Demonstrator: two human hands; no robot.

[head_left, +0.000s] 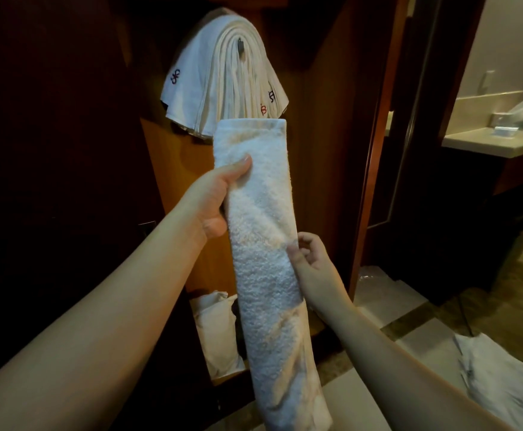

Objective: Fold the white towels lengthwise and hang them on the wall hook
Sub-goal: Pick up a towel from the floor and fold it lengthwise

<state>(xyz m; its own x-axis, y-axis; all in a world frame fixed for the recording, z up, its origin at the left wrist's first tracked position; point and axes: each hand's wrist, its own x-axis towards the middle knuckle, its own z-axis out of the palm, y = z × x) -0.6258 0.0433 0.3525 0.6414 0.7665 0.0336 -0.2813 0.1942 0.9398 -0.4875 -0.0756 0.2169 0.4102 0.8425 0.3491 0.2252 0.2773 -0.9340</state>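
A small dark wall hook point(241, 46) on the brown wooden panel point(316, 126) carries a thick stack of folded white towels point(220, 85) draped over it. On the pale tiled floor point(422, 340) lies crumpled white cloth point(502, 374), possibly more towels.

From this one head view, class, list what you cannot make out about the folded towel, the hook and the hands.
- Long folded white terry towel: its lower end is cut off by the bottom edge.
- Dark metal wall hook: only a tip shows; the stack of hung white towels covers the rest.
- Left hand: its fingers are hidden behind the towel.
- Right hand: whether it grips or only touches the towel edge is unclear.
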